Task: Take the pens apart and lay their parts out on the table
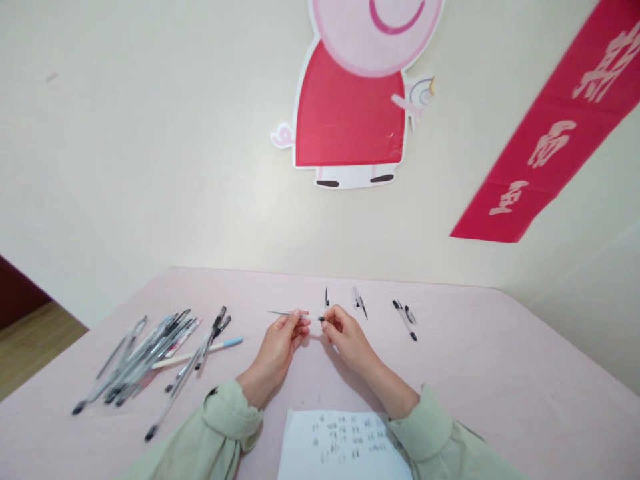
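My left hand (281, 341) is closed, its thumb and fingers pinching a thin pen refill (278, 313) that lies nearly level. The refill's narrow end sticks out to the left. My right hand (351, 341) is closed too, with thumb and fingertips at the small black piece (321, 319) on the right end. Whether that black piece is joined to the refill is too small to tell. Just beyond my hands lies a short dark pen part (327, 297). Both hands hover above the pink tabletop (465, 373).
Many clear pens with black caps lie in a pile (145, 357) at the left. Small pen parts (359, 302) and a capped pen (406, 321) lie at the back right. A handwritten paper sheet (300, 453) is in front. Behind stands a wall with a pig cutout (350, 120).
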A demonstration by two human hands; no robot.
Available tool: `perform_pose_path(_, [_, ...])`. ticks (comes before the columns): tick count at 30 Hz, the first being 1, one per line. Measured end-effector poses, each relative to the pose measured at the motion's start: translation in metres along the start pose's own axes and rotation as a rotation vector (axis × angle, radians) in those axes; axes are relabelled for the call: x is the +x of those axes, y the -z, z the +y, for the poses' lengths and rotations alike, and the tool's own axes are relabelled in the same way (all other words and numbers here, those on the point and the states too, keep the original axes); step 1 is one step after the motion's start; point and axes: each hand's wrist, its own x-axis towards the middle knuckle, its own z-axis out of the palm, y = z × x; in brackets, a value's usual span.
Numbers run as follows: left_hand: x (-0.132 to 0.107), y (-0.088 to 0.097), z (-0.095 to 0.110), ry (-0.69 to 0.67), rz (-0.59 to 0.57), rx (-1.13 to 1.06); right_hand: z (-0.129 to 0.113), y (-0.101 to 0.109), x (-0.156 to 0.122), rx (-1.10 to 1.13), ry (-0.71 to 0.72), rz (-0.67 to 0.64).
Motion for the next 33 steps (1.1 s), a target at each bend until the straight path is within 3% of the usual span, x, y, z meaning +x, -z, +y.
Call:
perform_pose_path(9, [0.001, 0.002, -0.003, -0.028, -0.042, 0.052, 0.003, -0.003, 0.000, 0.023, -0.073, -0.044])
perform_pose_path(19, [0.002, 0.002, -0.002, -0.045, 0.056, -0.019, -0.012, -0.001, -0.007, -0.220, 0.107, 0.070])
perform_pose_path(22, [0.004, 0.002, -0.004, -0.065, 0.075, -0.027, -0.007, -0.001, -0.004, -0.042, 0.006, 0.065])
perform_pose_path(28, [0.001, 0.003, -0.004, -0.228, 0.088, 0.200, -0.009, -0.003, -0.001, 0.638, -0.358, -0.044])
perform_pose_path(33, [-0.003, 0.001, 0.003, -0.360, 0.110, 0.462, -0.018, -0.003, -0.005, 0.740, -0.497, -0.126])
